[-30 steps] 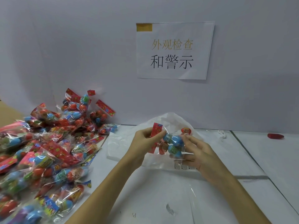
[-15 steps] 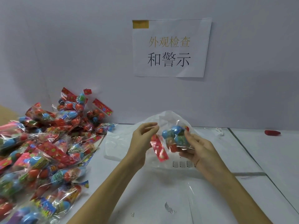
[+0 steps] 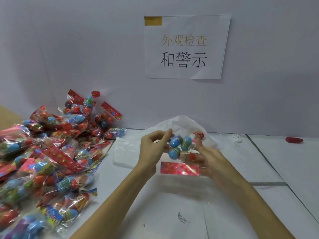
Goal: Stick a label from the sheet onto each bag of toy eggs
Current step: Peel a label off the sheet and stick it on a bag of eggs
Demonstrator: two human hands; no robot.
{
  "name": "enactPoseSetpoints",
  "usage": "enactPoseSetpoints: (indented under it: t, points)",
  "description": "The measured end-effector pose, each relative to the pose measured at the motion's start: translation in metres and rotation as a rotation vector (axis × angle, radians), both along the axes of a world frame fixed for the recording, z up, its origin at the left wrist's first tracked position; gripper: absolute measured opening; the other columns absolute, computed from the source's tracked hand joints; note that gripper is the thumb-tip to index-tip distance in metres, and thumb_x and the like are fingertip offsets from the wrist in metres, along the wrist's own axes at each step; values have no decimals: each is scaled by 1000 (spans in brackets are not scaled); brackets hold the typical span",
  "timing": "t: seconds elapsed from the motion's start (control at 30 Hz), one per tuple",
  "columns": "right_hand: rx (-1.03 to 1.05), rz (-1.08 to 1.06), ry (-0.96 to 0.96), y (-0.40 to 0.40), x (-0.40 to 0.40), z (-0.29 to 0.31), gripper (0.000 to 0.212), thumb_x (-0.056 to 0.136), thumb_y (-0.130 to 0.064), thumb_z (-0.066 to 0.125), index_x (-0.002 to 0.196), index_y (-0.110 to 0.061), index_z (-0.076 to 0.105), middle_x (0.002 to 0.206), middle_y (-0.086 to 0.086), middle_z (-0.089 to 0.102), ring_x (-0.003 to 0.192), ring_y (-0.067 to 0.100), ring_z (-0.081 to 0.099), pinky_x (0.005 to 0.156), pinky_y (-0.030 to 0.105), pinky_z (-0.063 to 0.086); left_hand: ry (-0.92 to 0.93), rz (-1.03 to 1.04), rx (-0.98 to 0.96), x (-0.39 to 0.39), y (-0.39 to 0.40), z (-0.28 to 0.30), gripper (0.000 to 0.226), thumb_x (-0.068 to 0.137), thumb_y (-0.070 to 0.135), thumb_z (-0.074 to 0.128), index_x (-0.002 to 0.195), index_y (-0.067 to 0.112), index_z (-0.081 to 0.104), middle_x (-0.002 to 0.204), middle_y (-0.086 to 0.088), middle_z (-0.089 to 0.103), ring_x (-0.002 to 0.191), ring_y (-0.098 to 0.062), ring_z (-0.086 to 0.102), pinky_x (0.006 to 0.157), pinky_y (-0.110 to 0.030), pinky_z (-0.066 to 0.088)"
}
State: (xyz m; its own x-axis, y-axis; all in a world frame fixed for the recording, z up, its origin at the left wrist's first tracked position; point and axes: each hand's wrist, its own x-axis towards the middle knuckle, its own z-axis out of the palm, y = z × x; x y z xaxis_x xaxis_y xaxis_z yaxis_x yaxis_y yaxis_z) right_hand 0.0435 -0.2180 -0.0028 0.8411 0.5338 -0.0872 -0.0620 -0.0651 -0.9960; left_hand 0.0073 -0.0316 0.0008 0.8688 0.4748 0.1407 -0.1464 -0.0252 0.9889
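Clear bag of toy eggs (image 3: 179, 149), red header card (image 3: 179, 168) downward, above table.

Right hand (image 3: 209, 160) motion-blurred; pile of bags (image 3: 43, 161) cut off at left edge

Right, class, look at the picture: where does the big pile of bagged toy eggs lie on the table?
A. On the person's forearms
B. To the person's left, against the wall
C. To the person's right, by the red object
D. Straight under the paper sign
B: the pile of bags fills the left of the table and reaches the wall, while the hands hold a single bag at the centre.
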Motion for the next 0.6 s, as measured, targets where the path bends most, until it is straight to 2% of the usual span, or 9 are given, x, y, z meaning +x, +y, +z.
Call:
enactPoseSetpoints:
  t: [0.03, 0.1, 0.17, 0.23, 0.27, 0.37, 0.43, 0.5, 0.6]
  points:
    - [21, 32, 5, 0, 0, 0, 52, 91, -62, 61, 125, -24, 70, 112, 4, 80, 103, 24, 77, 85, 38, 63, 10, 38, -22, 0, 0, -1, 26, 97, 39, 70, 87, 16, 80, 87, -1, 78, 65, -9, 71, 60, -18, 57]
    - [48, 24, -20, -1, 0, -1, 54, 82, -48, 75, 128, -22, 67, 110, 5, 80, 102, 23, 78, 80, 33, 64, 71, 65, -34, 0, 2, 0, 25, 100, 39, 66, 91, 19, 78, 91, 1, 78, 73, -12, 73, 59, -20, 57]
    - [42, -2, -71, -2, -1, -2, 49, 80, -41, 76, 125, -23, 70, 106, 5, 81, 99, 22, 78, 80, 33, 64, 122, 22, -38, 2, 4, 0, 29, 99, 47, 63, 99, 22, 78, 98, 5, 76, 88, -15, 71, 67, -23, 58]
    - [-9, 12, -126, -4, -1, -1, 44, 82, -44, 76, 121, -25, 74, 103, 3, 81, 97, 22, 78, 83, 36, 63, 175, -71, -28, 2, 5, 3, 47, 86, 64, 64, 110, 25, 78, 105, 9, 75, 100, -11, 67, 79, -27, 55]
    - [-32, 24, -143, -4, -1, -2, 40, 83, -45, 75, 119, -26, 76, 102, 2, 81, 96, 22, 78, 83, 37, 62, 193, -121, -37, 1, 7, 4, 53, 79, 67, 66, 109, 27, 79, 106, 8, 77, 102, -11, 68, 79, -27, 55]
    - [-91, 34, -210, -4, -2, -3, 24, 95, -38, 69, 117, -31, 77, 96, 0, 81, 82, 16, 73, 73, 33, 58, 162, -205, -69, 0, 11, 1, 40, 72, 56, 77, 93, 23, 85, 98, 2, 81, 91, -10, 74, 71, -22, 59]
    - [-94, 27, -226, -2, -2, -4, 22, 103, -29, 62, 120, -29, 75, 91, 0, 80, 76, 10, 69, 66, 25, 56, 118, -159, -148, 0, 12, -1, 36, 71, 47, 81, 94, 19, 85, 98, 1, 81, 86, -8, 75, 72, -20, 59]
    - [-82, 28, -229, 1, -3, -3, 24, 106, -24, 57, 123, -27, 74, 89, -5, 81, 74, 4, 72, 61, 17, 55, 94, -127, -242, 2, 11, -3, 32, 76, 38, 82, 98, 15, 84, 102, 0, 81, 92, -11, 75, 78, -24, 60]
    - [-115, -2, -296, 4, -4, -3, 26, 105, -24, 58, 127, -26, 72, 92, -7, 81, 75, 5, 75, 59, 16, 54, 87, -108, -332, 1, 5, -5, 28, 74, 35, 82, 96, 17, 85, 102, -2, 81, 91, -12, 75, 77, -26, 62]
